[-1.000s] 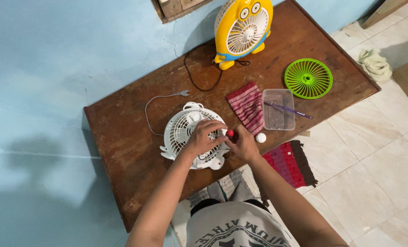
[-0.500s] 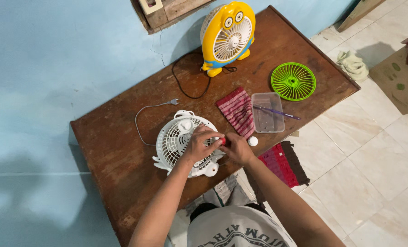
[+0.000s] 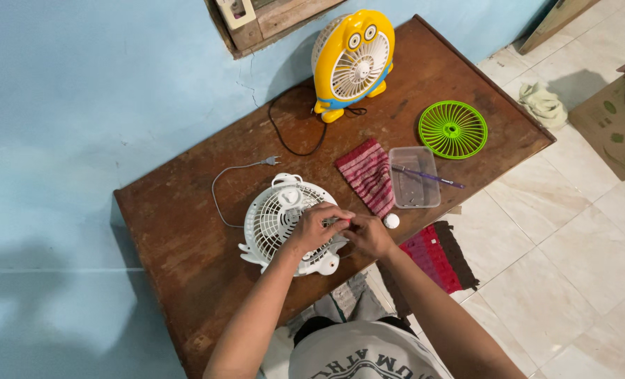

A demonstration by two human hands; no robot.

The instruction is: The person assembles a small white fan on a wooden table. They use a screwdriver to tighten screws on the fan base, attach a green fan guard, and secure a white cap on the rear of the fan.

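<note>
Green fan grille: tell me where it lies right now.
In the head view, the green fan grille lies flat at the table's far right end, just beyond the clear plastic tray, right of the yellow fan.

Two small fans are on the worktop (image 3: 186,231): one white fan (image 3: 279,217) lying flat near the front edge; one yellow fan (image 3: 352,56) standing upright at the back edge; one loose green grille (image 3: 453,129) near the right corner; one clear plastic tray (image 3: 412,177) by the front edge, with one purple pen (image 3: 428,177) across it; one striped red cloth (image 3: 366,175) beside the tray; one small white cap (image 3: 392,221) at the front edge; two cords, one grey (image 3: 223,184) and one black (image 3: 284,133); two hands, the left hand (image 3: 312,228) and the right hand (image 3: 370,235), both on the white fan.
</note>
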